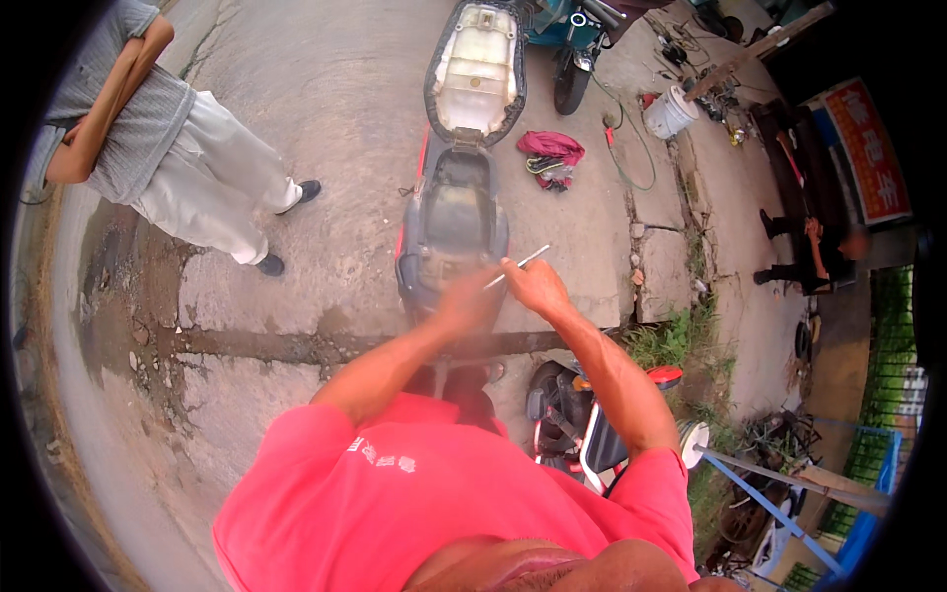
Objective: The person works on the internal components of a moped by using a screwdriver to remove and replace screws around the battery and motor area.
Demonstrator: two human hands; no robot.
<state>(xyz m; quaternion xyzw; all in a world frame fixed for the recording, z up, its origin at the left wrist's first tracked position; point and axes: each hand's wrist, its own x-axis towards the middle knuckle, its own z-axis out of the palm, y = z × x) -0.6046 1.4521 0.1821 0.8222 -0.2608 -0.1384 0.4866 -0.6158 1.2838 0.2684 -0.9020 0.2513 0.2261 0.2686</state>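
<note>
My right hand (536,286) is closed around a thin silvery rod (534,256), which slants up to the right past the fingers. Whether it is a screwdriver shaft or another tool I cannot make out. Close beside it, at the rod's lower end, my left hand (468,302) is smeared by motion and its fingers do not show clearly. Both hands are over the rear of a scooter (405,259). Its seat (476,74) is tipped up, showing a pale underside. Below the seat the dark storage bin (456,202) lies uncovered.
A person (187,148) with folded arms stands at the left. Right of the scooter lies a maroon cloth bundle (552,148). Farther right are a white bucket (671,112), a green hose (646,168) and a seated person (811,252). Another two-wheeler (567,414) stands near my right arm.
</note>
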